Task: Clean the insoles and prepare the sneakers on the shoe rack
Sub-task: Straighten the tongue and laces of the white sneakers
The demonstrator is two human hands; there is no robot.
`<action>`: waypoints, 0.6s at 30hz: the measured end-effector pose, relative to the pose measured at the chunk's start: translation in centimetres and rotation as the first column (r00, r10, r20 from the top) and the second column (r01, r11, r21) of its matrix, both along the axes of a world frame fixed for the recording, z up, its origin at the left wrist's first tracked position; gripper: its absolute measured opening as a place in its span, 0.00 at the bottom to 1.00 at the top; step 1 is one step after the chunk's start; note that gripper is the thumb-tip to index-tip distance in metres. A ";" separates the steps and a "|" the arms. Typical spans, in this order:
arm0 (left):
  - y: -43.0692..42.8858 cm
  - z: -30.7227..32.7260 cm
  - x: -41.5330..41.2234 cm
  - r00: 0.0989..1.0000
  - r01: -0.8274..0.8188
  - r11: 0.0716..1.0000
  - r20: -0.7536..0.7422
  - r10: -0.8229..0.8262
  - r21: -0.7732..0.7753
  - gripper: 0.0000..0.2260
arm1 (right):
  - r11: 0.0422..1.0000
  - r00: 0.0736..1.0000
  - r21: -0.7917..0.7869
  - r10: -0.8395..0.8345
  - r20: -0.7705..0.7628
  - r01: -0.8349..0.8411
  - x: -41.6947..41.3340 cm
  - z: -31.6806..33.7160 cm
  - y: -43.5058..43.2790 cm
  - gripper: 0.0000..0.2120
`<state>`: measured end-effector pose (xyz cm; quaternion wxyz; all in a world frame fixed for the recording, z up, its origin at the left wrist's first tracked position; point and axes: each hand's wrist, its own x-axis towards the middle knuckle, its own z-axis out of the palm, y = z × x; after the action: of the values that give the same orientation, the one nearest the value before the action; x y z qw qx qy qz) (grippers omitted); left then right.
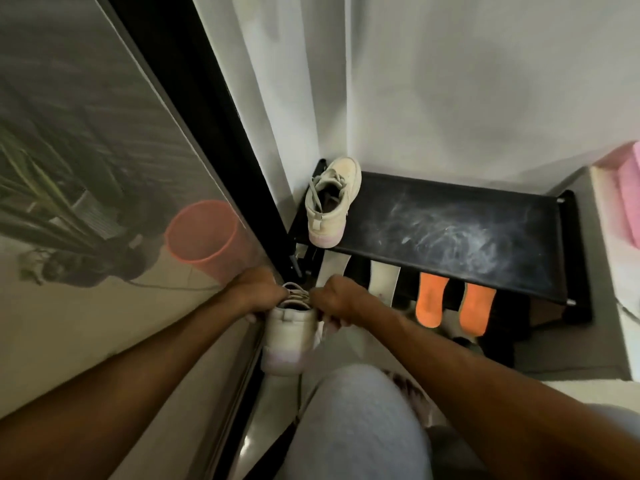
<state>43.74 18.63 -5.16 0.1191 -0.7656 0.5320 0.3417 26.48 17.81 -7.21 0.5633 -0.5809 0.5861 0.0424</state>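
A cream high-top sneaker (289,336), with a soft matte upper and a thick pale-pink sole, is being held at lower centre of the frame, heel toward the camera. It is being gripped from both sides — the left hand (258,294) is closed on its left edge near the collar, and the right hand (334,299) is closed on the right edge beside the pale flat laces (294,292).

Its matching sneaker (330,202) is being kept upright at the left end of the shoe rack (450,220), in the centre of the frame, toe toward the white wall. The rack's top is a black stretched panel — smeared with chalky grey streaks. Under its front edge, two flat cream insoles (382,282) and two orange insoles (431,301), rounded at the ends, are being left leaning side by side.
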 end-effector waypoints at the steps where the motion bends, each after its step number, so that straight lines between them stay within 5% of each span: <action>1: -0.1 1.7 -0.3 1.000 0.024 1.000 0.011 -0.024 -0.005 0.17 | 1.000 1.000 -0.011 -0.001 0.004 0.001 -0.2 1.3 0.0 0.17; 8: -0.3 11.8 -2.1 0.998 0.056 0.996 0.022 -0.055 -0.064 0.11 | 0.993 0.996 -0.114 -0.028 0.086 0.038 -2.6 9.1 0.3 0.17; 14: -0.2 18.6 -7.2 0.995 0.099 0.969 0.006 -0.100 -0.227 0.17 | 0.948 0.997 -0.309 -0.079 -0.013 0.072 -8.5 17.1 -0.2 0.15; 18: -1.4 19.6 -12.1 0.991 0.115 0.934 -0.032 -0.134 -0.337 0.10 | 0.911 0.988 -0.406 -0.122 -0.095 0.073 -13.2 18.7 -0.9 0.18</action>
<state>31.67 17.19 14.47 -0.0057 -0.7298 0.6326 0.2591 13.32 16.95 11.50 0.3977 -0.6505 0.6430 -0.0725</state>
